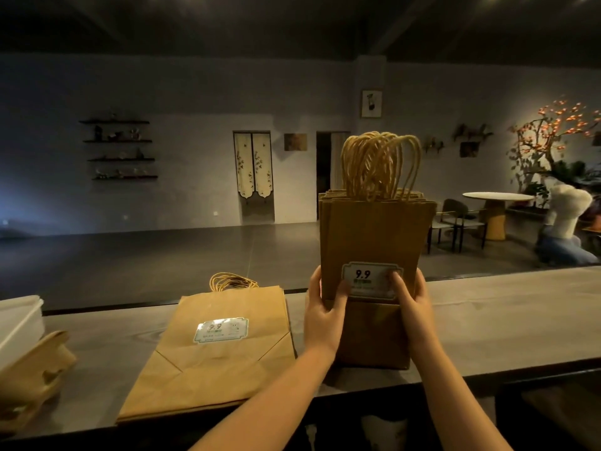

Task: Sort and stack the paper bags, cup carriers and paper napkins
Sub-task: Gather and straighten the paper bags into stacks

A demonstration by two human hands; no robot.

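An upright bundle of brown paper bags with twisted rope handles (374, 229) stands on the grey wooden counter (487, 320), gripped between left hand (323, 315) and right hand (413, 307), thumbs pressing its white label (370, 279).

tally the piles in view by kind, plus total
Paper bag stacks: 2, flat bag stack, upright bag stack gripped by left hand and right hand
Cup carrier pile: 1
White stack, likely napkins: 1
Total: 4
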